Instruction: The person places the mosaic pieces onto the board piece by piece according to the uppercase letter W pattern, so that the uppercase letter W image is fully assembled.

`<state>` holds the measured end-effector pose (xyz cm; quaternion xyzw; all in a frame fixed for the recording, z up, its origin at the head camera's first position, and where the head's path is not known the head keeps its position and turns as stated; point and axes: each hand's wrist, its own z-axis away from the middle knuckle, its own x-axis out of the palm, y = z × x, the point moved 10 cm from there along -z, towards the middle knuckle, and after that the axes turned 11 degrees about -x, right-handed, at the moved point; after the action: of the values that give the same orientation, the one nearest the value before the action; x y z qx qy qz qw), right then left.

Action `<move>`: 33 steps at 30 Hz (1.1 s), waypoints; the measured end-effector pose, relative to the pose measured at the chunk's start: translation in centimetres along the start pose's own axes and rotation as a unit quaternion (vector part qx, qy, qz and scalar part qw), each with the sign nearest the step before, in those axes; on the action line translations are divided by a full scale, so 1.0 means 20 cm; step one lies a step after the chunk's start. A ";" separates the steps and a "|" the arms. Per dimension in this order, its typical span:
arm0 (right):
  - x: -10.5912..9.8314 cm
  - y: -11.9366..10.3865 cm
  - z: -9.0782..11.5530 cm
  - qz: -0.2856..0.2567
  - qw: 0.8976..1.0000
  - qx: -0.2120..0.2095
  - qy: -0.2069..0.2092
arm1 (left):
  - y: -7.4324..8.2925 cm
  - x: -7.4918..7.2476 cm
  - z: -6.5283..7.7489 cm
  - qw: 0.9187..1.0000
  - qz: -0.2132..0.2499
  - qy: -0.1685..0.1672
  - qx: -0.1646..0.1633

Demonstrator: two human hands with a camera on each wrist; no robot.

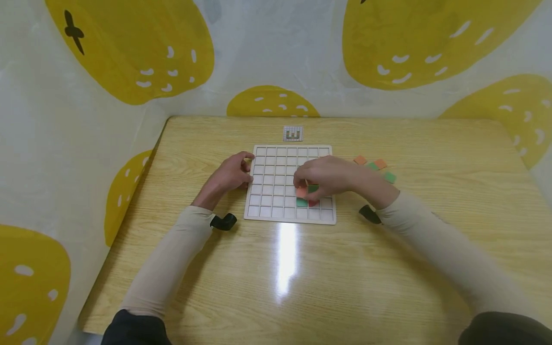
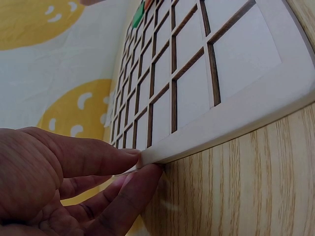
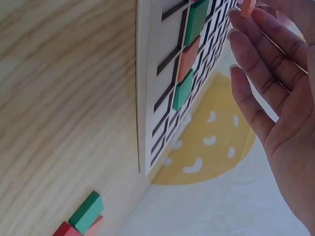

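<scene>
A pale grid board [image 1: 263,211] with square cells lies on the table. At its left edge my left hand [image 1: 230,172] holds the rim, thumb and fingertips against it; the left wrist view shows this close up. Over the right part of the board, my right hand [image 1: 329,173] pinches an orange square tile [image 3: 247,7] between thumb and fingers. Beneath and beside that hand, a green tile [image 1: 302,202] and a red tile [image 1: 313,203] sit in cells. The right wrist view shows a row with a green tile [image 3: 183,90] and an orange tile [image 3: 189,59]. My hand partly hides these cells.
Right of the board lie loose tiles, among them an orange tile [image 1: 360,159] and a green tile [image 1: 390,177], partly behind my right forearm. A small pattern card [image 1: 293,133] lies beyond the board's far edge. A wall with yellow shapes borders the wooden table [image 1: 215,287].
</scene>
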<state>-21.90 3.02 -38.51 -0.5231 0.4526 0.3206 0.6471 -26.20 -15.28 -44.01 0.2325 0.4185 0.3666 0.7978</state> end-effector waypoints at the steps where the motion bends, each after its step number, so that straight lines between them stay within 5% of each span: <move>1: 0.01 0.00 -0.01 -0.001 1.000 -0.002 -0.002 | 0.00 0.00 0.00 1.000 -0.001 0.000 0.000; 33: 0.10 -0.07 -0.14 0.060 0.997 -0.038 -0.011 | 0.00 0.00 0.00 1.000 0.004 -0.005 0.002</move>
<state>-20.57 -0.08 -39.88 -0.5154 0.4633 0.3817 0.6115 -26.20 -15.24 -43.97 0.2382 0.4143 0.3676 0.7978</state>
